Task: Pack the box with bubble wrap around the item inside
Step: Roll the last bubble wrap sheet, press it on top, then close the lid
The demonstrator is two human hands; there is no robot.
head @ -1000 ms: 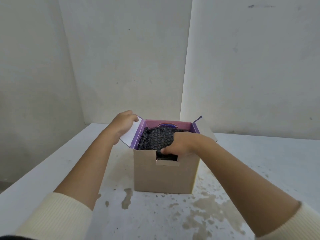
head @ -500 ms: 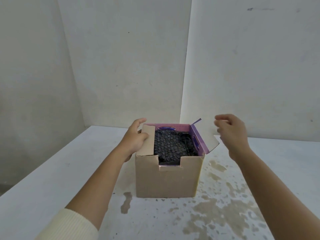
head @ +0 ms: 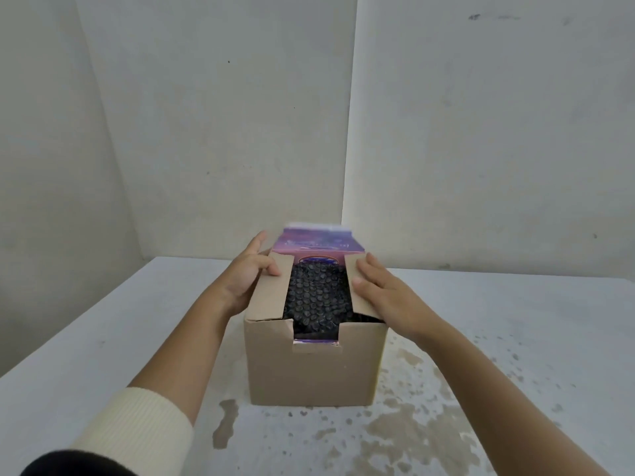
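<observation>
A brown cardboard box with a purple printed inside stands on the white table. Dark bubble wrap fills its open middle; the item under it is hidden. My left hand presses the left side flap down, thumb on top, fingers reaching behind the box. My right hand lies flat, fingers spread, on the right side flap. The purple back flap stands upright, blurred.
Plain white walls close in behind and to the left, meeting in a corner. Brownish stains and specks mark the table in front and right of the box.
My right hand left the bubble wrap, rose to the right, then came down on the right flap. My left hand folded the left flap inward. Both side flaps now lie over the box; the back flap has risen.
</observation>
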